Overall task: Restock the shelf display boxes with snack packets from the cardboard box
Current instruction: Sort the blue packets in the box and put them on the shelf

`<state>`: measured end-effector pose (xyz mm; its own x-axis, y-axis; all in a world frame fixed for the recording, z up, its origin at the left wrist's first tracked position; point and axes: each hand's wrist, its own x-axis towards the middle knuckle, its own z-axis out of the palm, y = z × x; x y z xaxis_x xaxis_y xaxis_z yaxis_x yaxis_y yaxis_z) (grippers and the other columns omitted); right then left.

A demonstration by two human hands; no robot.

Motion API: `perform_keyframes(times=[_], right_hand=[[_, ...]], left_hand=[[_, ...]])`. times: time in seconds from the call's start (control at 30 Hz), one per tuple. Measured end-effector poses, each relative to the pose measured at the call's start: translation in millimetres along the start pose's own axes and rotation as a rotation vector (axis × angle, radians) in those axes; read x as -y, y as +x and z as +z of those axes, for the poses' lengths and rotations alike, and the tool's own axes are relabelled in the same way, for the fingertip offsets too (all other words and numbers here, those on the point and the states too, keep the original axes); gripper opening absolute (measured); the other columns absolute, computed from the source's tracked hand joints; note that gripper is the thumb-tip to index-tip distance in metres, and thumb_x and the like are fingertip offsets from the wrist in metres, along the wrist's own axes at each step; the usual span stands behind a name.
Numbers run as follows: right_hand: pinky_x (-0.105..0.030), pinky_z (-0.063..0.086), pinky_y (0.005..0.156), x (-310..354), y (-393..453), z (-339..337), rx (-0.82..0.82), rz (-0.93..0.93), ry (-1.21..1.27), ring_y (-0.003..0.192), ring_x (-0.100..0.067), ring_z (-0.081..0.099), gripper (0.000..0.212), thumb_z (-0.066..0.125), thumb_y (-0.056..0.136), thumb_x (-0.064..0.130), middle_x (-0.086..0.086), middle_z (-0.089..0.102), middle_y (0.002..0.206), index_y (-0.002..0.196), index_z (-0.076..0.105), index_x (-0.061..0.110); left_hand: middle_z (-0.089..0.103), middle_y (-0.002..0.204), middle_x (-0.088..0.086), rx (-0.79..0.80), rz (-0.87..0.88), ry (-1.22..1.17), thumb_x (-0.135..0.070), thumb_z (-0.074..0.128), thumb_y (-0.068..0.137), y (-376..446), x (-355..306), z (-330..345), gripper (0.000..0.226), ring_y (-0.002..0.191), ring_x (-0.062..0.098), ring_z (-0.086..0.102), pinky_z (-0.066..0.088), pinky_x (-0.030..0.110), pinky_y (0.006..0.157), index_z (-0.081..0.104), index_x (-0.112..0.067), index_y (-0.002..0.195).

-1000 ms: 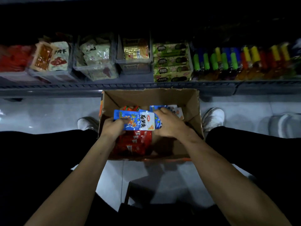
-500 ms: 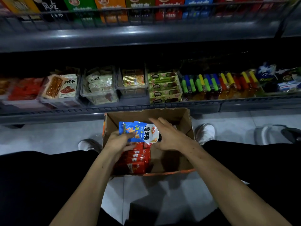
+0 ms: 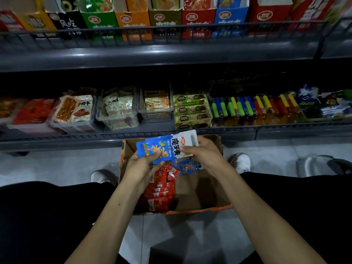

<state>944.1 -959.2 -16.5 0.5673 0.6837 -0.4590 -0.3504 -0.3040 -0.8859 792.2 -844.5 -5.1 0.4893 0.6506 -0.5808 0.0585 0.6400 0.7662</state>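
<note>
Both hands, left (image 3: 142, 168) & right (image 3: 204, 154), pinch glossy blue foil snack packets (image 3: 162, 149); square stack, then lift to blue cardboard display box (image 3: 231, 18) at 12.

Blue snack packets (image 3: 163, 148): glossy plastic film. Red packets (image 3: 159, 195): the same shiny film. Cardboard box (image 3: 202, 191): matt brown card, rough torn rim. Shelf edge (image 3: 152, 56): smooth painted metal, slight sheen. Clear bins (image 3: 118, 119): transparent plastic. Floor (image 3: 62, 164): smooth tile.
</note>
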Motion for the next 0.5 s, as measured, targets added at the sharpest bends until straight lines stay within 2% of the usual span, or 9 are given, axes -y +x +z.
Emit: perform_keyframes(times=[0.13,0.27,0.37,0.5], right_hand=[[-0.021,0.053,0.062,13.4,-4.2,6.8,-0.008,-0.097,-0.108,0.078,-0.007,0.071,0.033,0.082,0.075,0.010,0.004,0.074,0.090,0.104,0.068,0.017],[-0.017,0.053,0.061,33.3,-13.7,0.2,0.002,-0.184,-0.193,0.077,-0.002,0.070,0.031,0.080,0.077,0.011,0.011,0.073,0.086,0.096,0.064,0.029],[-0.020,0.056,0.063,47.9,-21.2,-5.3,0.036,-0.248,-0.299,0.077,-0.004,0.070,0.029,0.081,0.076,0.014,0.010,0.073,0.088,0.095,0.064,0.029],[-0.022,0.057,0.061,59.4,-26.9,-3.1,0.018,-0.314,-0.379,0.076,-0.005,0.070,0.026,0.083,0.074,0.023,0.007,0.073,0.087,0.094,0.066,0.026]], left_hand=[[0.075,0.095,0.006,0.063,0.133,0.251,-0.010,0.071,0.084,-6.8,0.1,6.4,0.023,0.086,0.022,0.072,0.056,0.037,0.072,0.064,-0.013,0.105],[0.075,0.095,0.005,0.088,0.156,0.358,-0.022,0.069,0.086,-5.5,-16.2,3.9,0.009,0.089,0.023,0.072,0.056,0.038,0.075,0.070,-0.021,0.096],[0.075,0.089,0.008,0.173,0.171,0.506,-0.018,0.070,0.085,-5.7,-44.6,1.9,0.005,0.083,0.025,0.071,0.055,0.032,0.072,0.072,-0.020,0.089],[0.075,0.084,-0.002,0.407,0.127,0.927,-0.020,0.070,0.087,-11.9,-70.8,8.5,0.010,0.074,0.009,0.071,0.052,0.022,0.066,0.070,-0.020,0.097]])
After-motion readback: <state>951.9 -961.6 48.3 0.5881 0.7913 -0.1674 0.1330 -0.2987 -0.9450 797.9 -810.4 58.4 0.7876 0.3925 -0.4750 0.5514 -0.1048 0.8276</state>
